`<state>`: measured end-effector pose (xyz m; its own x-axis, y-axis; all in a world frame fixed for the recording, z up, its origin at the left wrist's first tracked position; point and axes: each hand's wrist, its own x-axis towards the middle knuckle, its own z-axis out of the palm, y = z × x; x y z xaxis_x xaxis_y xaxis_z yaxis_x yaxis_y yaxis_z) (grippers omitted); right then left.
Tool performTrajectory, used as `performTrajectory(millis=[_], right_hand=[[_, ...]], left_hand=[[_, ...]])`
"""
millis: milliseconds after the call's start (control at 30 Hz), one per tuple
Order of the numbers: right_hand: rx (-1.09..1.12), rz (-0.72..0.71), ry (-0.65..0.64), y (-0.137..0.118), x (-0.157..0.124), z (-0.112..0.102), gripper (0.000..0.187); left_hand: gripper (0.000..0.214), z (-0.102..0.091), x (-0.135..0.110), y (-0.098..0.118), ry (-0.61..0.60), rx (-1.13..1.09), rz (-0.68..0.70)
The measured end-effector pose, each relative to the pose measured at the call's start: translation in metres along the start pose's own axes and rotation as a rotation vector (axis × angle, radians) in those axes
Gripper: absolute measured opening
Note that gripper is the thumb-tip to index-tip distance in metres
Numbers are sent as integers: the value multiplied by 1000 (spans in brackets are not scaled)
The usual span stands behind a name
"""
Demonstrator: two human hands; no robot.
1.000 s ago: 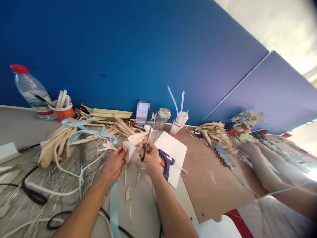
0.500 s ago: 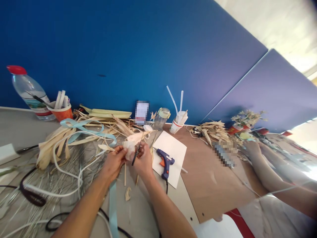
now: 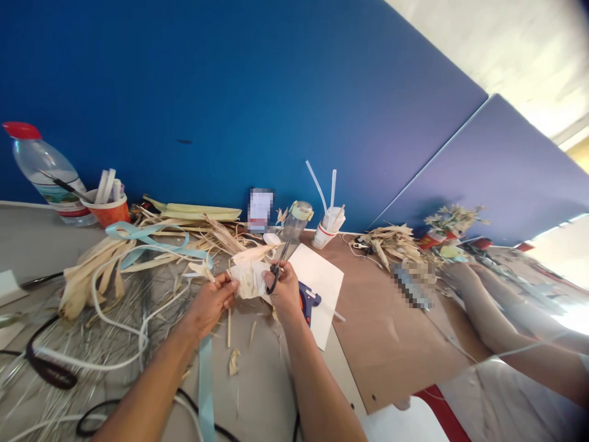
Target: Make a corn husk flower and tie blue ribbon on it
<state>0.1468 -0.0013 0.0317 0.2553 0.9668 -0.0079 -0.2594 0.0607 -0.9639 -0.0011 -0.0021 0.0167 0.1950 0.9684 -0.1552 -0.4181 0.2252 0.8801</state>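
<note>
A pale, creased piece of corn husk [image 3: 250, 280] is stretched between my hands above the table. My left hand [image 3: 212, 302] pinches its left edge. At the husk's right edge is my right hand [image 3: 285, 291], closed around dark-handled scissors [image 3: 275, 279] whose blades point upward. Its fingers also seem to touch the husk. Just right of that hand, a blue glue gun [image 3: 313, 299] lies on a white sheet [image 3: 327, 276], partly hidden by the hand and wrist. More dried husks [image 3: 225, 236] lie behind my hands.
Light-blue ribbon [image 3: 207, 387], a white cord [image 3: 110, 366] and many thin wires spread over the left side. A red-capped bottle [image 3: 43, 172], an orange cup [image 3: 108, 212], a jar [image 3: 297, 221] and a white cup [image 3: 324, 236] line the blue partition. Another person's arms [image 3: 488, 313] rest at right.
My hands have moved apart, spreading the husk wider. The scissors have swung round in my right hand, which has shifted right and now covers part of the glue gun. The view has shifted slightly.
</note>
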Motion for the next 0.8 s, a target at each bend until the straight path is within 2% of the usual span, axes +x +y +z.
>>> performTrajectory(millis=[367,533,667,800], right_hand=[[-39,-8,-23,-3,-2,-1,37],[-43,-14,-53,-2,-2,0,35],[-40,-29,-61,-1,-2,0,35],[-24,-37,-35,-3,-3,0,35]], left_hand=[[37,-3,3,-2,136,-73,1],[42,1,2,2,165,-69,46],[34,-2,6,-3,193,-39,105],[31,-6,8,-7,271,19,164]])
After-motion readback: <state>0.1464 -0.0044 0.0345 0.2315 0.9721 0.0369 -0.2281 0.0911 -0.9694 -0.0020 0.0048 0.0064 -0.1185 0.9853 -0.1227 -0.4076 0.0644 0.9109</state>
